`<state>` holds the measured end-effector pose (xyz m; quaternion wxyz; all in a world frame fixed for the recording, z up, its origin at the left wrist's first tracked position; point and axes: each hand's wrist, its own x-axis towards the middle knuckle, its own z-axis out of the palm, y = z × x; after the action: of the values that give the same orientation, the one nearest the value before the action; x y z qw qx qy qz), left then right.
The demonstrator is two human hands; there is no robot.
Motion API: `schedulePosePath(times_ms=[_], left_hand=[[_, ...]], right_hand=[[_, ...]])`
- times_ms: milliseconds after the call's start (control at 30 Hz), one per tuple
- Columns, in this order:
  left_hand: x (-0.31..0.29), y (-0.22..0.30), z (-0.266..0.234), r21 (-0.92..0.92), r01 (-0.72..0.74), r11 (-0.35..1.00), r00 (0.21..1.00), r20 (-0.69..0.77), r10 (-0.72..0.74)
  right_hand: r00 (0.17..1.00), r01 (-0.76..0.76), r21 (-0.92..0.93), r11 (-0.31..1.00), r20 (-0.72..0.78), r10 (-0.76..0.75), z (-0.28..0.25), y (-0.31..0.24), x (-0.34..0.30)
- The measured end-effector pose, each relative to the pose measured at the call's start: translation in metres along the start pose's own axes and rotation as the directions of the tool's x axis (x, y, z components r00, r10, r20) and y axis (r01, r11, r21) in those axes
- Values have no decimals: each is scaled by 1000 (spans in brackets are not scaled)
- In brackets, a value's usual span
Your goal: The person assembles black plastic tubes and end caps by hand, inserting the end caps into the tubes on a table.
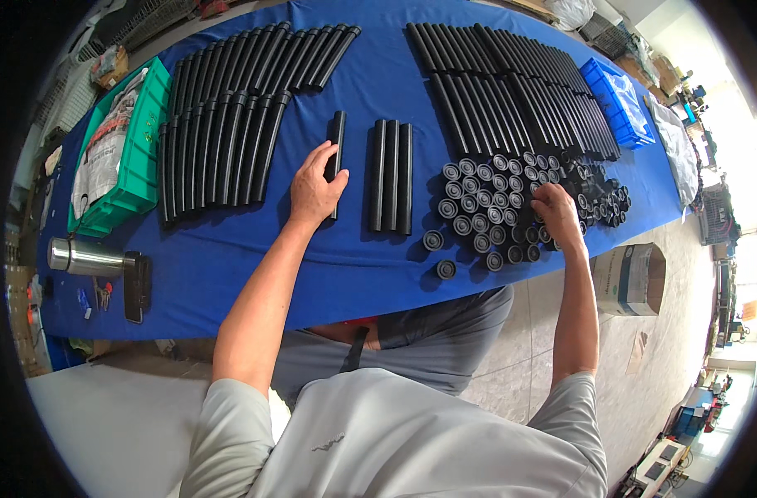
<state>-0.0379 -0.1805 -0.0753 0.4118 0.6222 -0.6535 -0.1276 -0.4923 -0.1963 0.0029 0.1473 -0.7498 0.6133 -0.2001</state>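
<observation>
My left hand [314, 187] rests on a single black tube [338, 141] lying lengthwise on the blue table cover [254, 257], fingers curled around its near half. Just right of it lie three black tubes [391, 174] side by side. My right hand [555, 212] is down among a cluster of small black round end caps [482, 203], fingers bent onto them; what it grips is hidden. Several loose caps [445, 267] sit nearer the table's front edge.
Rows of black tubes [225, 116] fill the back left, longer ones [511, 83] the back right. A green bin [138, 158] holds printed bags at left, a blue bin [615, 100] at far right. A steel flask [84, 257] and dark phone [135, 286] lie front left. A cardboard box [631, 278] stands on the floor.
</observation>
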Motion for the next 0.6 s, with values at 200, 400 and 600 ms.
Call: schedulePosePath(times_ms=[200,400,600], left_hand=[[-2,0,1,7,11,1000,1000,4,-11],[2,2,1,-13,-5,1000,1000,-7,5],[3,-1,1,1,-12,1000,1000,-11,12]], right_hand=[[999,35,-2,999,-7,-35,-1,-2,-6],[999,12,14,1000,45,-12,-4,7,2],[985,170,-55,984,12,-170,0,2,1]])
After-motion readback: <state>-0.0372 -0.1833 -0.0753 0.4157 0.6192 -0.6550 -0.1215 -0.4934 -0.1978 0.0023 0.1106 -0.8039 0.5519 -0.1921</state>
